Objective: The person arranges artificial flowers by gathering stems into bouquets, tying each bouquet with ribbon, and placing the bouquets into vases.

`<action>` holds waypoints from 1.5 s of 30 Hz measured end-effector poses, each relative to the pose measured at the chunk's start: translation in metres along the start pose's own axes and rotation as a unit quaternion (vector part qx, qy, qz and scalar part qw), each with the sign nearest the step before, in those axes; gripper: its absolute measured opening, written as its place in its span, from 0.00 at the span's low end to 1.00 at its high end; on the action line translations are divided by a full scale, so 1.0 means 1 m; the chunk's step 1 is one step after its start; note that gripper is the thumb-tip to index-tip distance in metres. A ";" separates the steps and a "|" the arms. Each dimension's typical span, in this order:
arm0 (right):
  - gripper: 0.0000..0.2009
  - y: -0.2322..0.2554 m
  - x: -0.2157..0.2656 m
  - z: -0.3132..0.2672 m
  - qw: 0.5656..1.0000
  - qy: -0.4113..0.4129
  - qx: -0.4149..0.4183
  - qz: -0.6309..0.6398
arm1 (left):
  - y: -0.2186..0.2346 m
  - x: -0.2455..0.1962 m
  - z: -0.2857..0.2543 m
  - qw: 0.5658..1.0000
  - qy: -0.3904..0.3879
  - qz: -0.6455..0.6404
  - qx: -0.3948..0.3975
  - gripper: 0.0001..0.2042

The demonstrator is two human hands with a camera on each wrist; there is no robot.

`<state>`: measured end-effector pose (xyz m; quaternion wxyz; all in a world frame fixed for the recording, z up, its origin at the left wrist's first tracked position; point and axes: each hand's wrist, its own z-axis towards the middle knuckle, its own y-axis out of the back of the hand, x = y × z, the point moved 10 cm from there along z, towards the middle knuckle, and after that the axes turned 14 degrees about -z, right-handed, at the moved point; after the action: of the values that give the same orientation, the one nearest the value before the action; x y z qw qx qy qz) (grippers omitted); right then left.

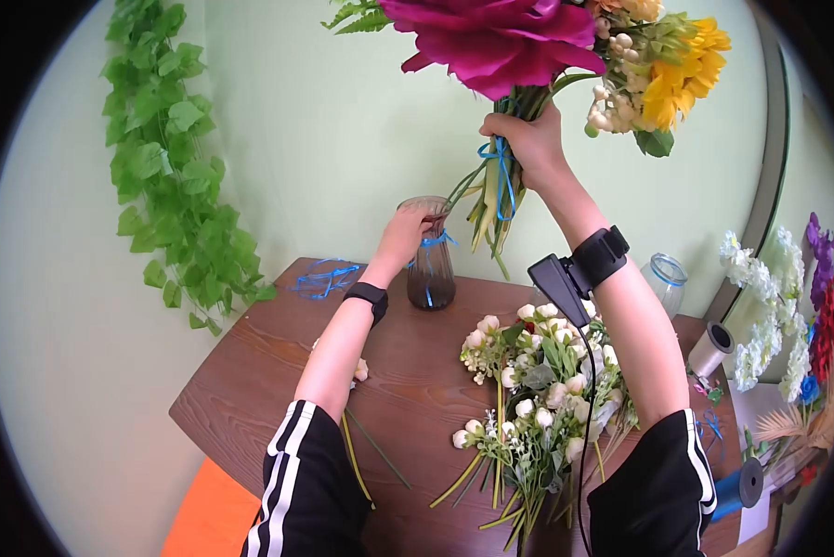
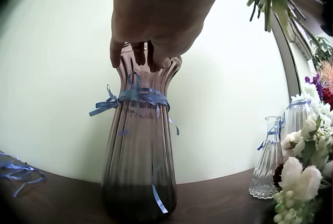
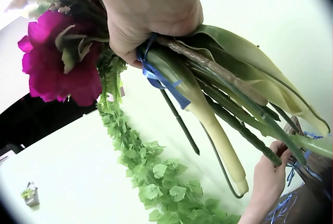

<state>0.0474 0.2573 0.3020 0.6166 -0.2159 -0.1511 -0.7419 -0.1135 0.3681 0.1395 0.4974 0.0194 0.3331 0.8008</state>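
Observation:
My right hand (image 1: 531, 148) grips the stems of a bouquet above the table, with a magenta flower (image 1: 501, 42) and a yellow flower (image 1: 684, 74) at its top. A blue ribbon (image 3: 162, 81) is tied round the stems (image 3: 218, 125) just below that hand. The left hand (image 1: 405, 237) holds the rim of a tinted ribbed glass vase (image 2: 139, 151), its fingers over the mouth. The vase stands upright with a blue ribbon (image 2: 143, 97) round its neck. In the head view the lowest stems hang right of the vase mouth.
White flowers (image 1: 552, 399) lie in a heap on the brown table (image 1: 250, 371). Blue ribbon scraps (image 1: 324, 278) lie at the back left. A clear glass vase (image 2: 267, 161), a jar (image 1: 666, 278) and ribbon spools (image 1: 711, 348) stand or lie to the right. Green vines (image 1: 171, 167) hang on the wall.

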 end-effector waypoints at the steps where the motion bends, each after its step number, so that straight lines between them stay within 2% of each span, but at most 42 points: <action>1: 0.11 0.000 -0.002 0.000 1.000 -0.005 0.004 -0.001 | 0.003 -0.007 -0.003 1.000 -0.021 -0.001 -0.018 0.09; 3: 0.16 0.000 -0.006 -0.001 1.000 -0.018 0.012 -0.002 | 0.012 -0.022 -0.012 0.997 -0.059 -0.001 -0.053 0.08; 7: 0.04 0.005 0.005 -0.006 1.000 0.001 -0.008 0.009 | 0.023 -0.049 -0.032 0.998 -0.051 0.003 -0.034 0.07; 11: 0.04 0.003 0.022 -0.016 1.000 -0.025 0.001 0.018 | 0.039 -0.090 -0.058 0.999 -0.022 0.030 -0.013 0.06; 14: 0.04 0.001 0.037 -0.020 0.999 0.004 0.002 0.034 | 0.054 -0.131 -0.077 0.999 -0.014 0.052 0.005 0.06; 18: 0.04 -0.006 0.054 -0.032 0.996 -0.047 0.032 0.068 | 0.070 -0.182 -0.103 0.996 -0.064 0.063 0.000 0.06; 23: 0.03 -0.006 0.075 -0.043 0.991 -0.060 0.050 0.111 | 0.079 -0.231 -0.128 0.992 -0.095 0.080 0.006 0.06; 26: 0.03 -0.008 0.085 -0.054 0.981 -0.098 0.061 0.154 | 0.082 -0.253 -0.139 0.992 -0.093 0.083 0.004 0.06; 30: 0.02 -0.009 0.099 -0.061 0.976 -0.047 0.066 0.203 | 0.085 -0.267 -0.146 0.994 -0.088 0.071 -0.008 0.06; 32: 0.02 -0.008 0.107 -0.067 0.980 -0.026 0.069 0.186 | 0.086 -0.270 -0.149 0.995 -0.081 0.061 -0.013 0.07; 35: 0.02 -0.011 0.115 -0.074 0.981 -0.006 0.080 0.176 | 0.107 -0.277 -0.143 0.998 -0.025 0.062 -0.006 0.10; 38: 0.02 -0.020 0.122 -0.078 0.977 0.007 0.100 0.188 | 0.151 -0.277 -0.123 0.993 0.106 0.060 -0.009 0.20; 40: 0.02 -0.026 0.125 -0.081 0.975 0.014 0.112 0.191 | 0.186 -0.290 -0.102 0.983 -0.006 0.087 -0.159 0.36; 43: 0.02 -0.034 0.126 -0.086 0.971 0.008 0.136 0.197 | 0.169 -0.264 -0.064 0.993 -0.032 0.044 -0.109 0.47; 45: 0.02 -0.040 0.126 -0.092 0.961 -0.020 0.160 0.226 | 0.131 -0.231 -0.050 0.986 0.031 -0.162 0.018 0.50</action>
<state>-0.0226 0.1130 0.2886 0.7914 -0.1575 -0.2279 -0.5449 -0.1183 0.1182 0.2423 0.6096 -0.0509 0.3610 0.7039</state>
